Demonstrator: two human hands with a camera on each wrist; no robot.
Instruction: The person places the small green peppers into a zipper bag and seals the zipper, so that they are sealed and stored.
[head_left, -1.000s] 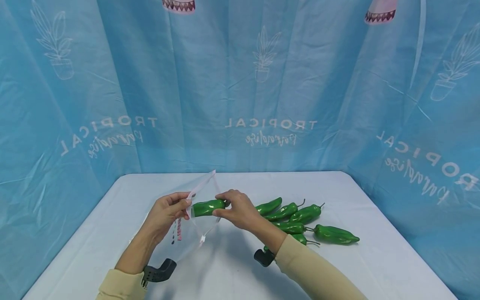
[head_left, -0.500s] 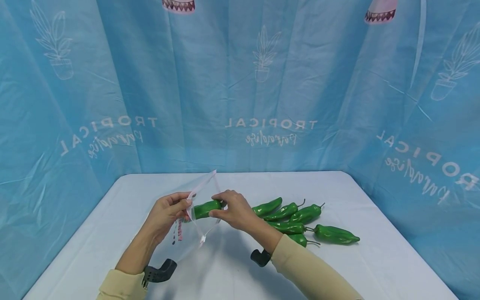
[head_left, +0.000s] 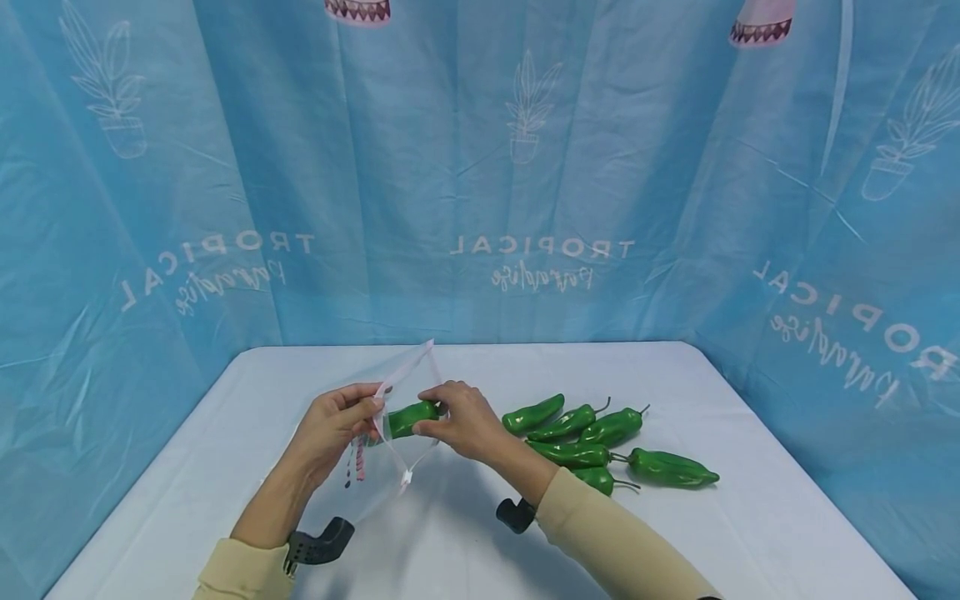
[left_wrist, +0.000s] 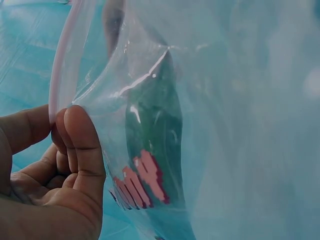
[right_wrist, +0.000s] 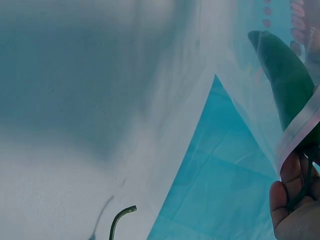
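Observation:
A clear zip bag [head_left: 408,367] with a pink-tinted zip edge and a white slider hangs open at its mouth over the table. My left hand [head_left: 337,425] pinches the bag's edge between thumb and fingers. My right hand [head_left: 465,421] holds a green pepper [head_left: 408,419] by its stem end at the bag's mouth. Through the film in the left wrist view, the pepper [left_wrist: 154,120] shows inside the bag, behind pink printing. The right wrist view has the pepper's tip [right_wrist: 260,40] deep past the zip edge, with its stem at my fingers [right_wrist: 292,170].
Several green peppers [head_left: 573,454] lie in a loose group on the white table [head_left: 465,542], right of centre. One pepper [head_left: 671,469] lies farthest right. A blue printed curtain [head_left: 480,167] stands behind and at both sides of the table.
My right hand has moved slightly left, carrying the pepper farther into the bag. The left hand and the bag's edge have stayed in place.

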